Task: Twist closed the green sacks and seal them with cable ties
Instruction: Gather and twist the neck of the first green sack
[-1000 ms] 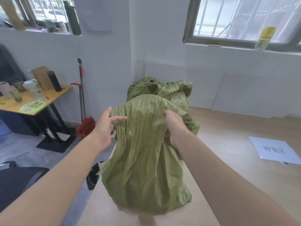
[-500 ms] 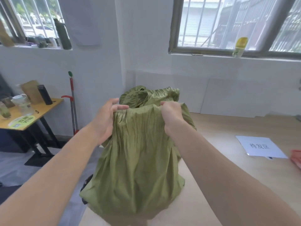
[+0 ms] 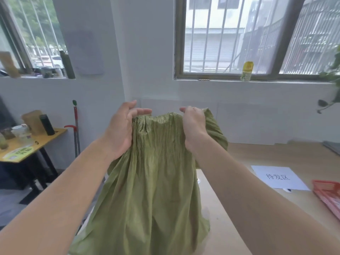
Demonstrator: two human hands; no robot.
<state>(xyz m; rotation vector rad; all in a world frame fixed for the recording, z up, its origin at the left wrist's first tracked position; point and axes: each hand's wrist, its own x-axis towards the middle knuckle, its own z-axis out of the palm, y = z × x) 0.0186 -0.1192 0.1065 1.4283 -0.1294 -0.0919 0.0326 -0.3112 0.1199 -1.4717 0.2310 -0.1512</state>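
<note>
My left grip [image 3: 121, 129] and right grip [image 3: 193, 126] clutch the mouth of the crinkled green woven sack [image 3: 152, 181] above the pale wooden table [image 3: 272, 155]. Mouth untwisted, 0 ties on.

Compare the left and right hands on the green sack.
Left hand shows its palm, right hand its back. Left thumb and forefinger stretch loose above the rim of the green sack; the right hand curls tight round it. Both hold up the sack's top edge.

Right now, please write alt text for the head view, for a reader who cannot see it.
The left hand and right hand hold up a crumpled green sack by its top edge at a wooden table. A white paper sign and a red basket lie on it.
</note>
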